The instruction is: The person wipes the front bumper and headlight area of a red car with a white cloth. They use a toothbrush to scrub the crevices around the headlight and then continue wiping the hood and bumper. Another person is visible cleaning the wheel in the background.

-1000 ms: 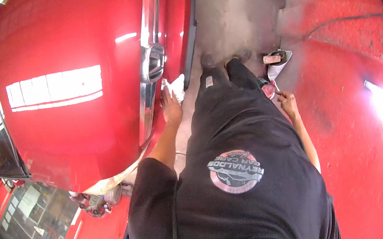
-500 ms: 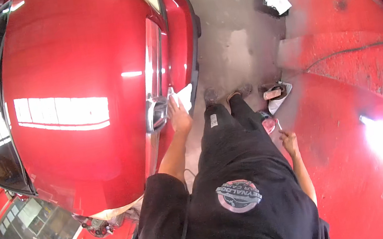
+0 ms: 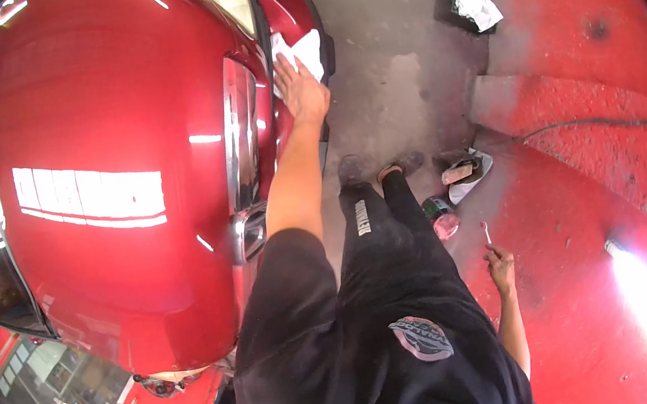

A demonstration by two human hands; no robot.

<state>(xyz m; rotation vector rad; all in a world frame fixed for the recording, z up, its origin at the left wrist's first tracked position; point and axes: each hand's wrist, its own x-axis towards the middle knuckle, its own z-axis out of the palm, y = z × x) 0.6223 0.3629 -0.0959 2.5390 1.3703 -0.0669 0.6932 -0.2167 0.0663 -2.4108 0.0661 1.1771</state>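
My left hand (image 3: 303, 93) presses a white cloth (image 3: 308, 54) against the glossy red front bumper (image 3: 282, 5), beyond the grille. Its fingers lie stretched over the cloth, and part of the cloth spreads past them. To the right and lower, my right hand (image 3: 500, 266) has its fingers closed around a thin white stick with a pinkish tip (image 3: 487, 233), which looks like a toothbrush. It is held upward, apart from the car. A round container with pinkish contents (image 3: 444, 223) stands just left of the stick, near my legs.
The red car's hood (image 3: 101, 93) fills the left side, with a chrome grille (image 3: 240, 123) along its front. Beside my shoes, a white bag (image 3: 476, 180) holds a tan block. A dark box with white cloth (image 3: 470, 9) sits farther off. A dark cable (image 3: 593, 121) crosses the red floor.
My left hand has slid the white cloth forward along the bumper, away from the grille emblem. My right hand has drawn the stick away from the container and slightly toward me.
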